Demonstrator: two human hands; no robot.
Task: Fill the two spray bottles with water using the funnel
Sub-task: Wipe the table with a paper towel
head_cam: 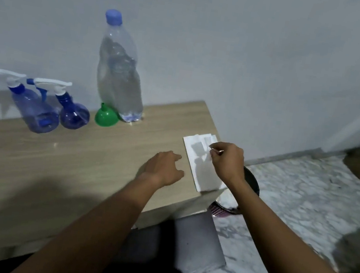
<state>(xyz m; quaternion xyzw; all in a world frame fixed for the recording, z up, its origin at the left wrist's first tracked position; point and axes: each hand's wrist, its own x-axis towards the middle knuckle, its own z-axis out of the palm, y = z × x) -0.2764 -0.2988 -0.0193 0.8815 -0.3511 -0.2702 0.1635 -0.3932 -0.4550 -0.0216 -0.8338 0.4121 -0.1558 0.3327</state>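
**At the table's right end, both hands by a white napkin**

Against the wall, at the back edge of the wooden table (52, 163), stands the water bottle (120, 68), upright with its blue cap on. Touching its base on the left is the green funnel (106, 116), wide mouth down on the wood and spout pointing up. Further left of the bottle stand the small spray bottle (73, 110) and then the large spray bottle (35, 108), close together. Their long axes are upright, and they lean a little in this wide view. Both have their trigger heads screwed on, nozzles aimed left, away from the water bottle.

In front of the bottle a broad stretch of bare tabletop runs toward the person. Right of and nearer than the bottle, the napkin (203, 161) lies along the table's right edge, its near corner reaching over that edge. Beyond the edge, a bin (248, 189) sits on the marbled floor.

The left hand (162, 169) is palm down just left of the napkin, fingers relaxed and holding nothing. The right hand (227, 160) is over the napkin with fingers curled and thumb and forefinger pinched; whether they grip a ply of it I cannot tell.
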